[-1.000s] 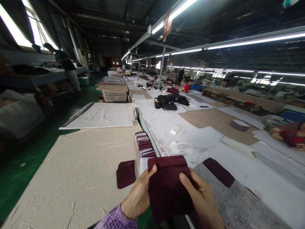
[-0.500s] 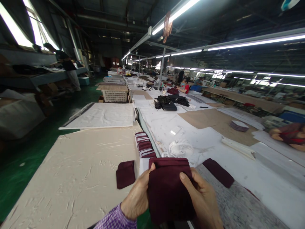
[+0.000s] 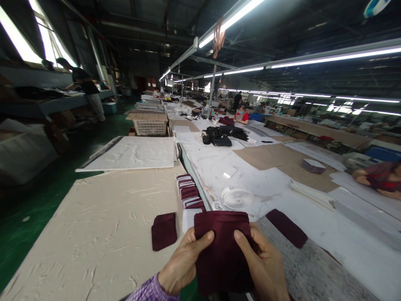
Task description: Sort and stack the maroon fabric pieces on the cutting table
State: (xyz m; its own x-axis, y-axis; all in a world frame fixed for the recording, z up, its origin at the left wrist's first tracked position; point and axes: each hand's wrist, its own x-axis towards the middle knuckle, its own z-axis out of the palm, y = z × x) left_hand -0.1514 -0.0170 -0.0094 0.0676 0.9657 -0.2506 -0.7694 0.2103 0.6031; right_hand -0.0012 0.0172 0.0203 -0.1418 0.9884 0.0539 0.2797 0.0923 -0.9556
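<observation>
At bottom centre, a cloth (image 3: 224, 259) is between the left hand (image 3: 184, 259) and right hand (image 3: 266, 261). To its left, 1 pile (image 3: 163, 232) lies on a table (image 3: 103, 221); 1 fan (image 3: 237, 196) sits behind, right of centre.

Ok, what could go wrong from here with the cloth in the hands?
The left hand and right hand hold the maroon cloth with green floor showing below, so a loosened grip might drop it there. The row of cloth pieces lies along the edge of the cream table, so a nudge could scatter it. The white fan sits close; if running (I cannot tell), it might flutter cloth.
</observation>
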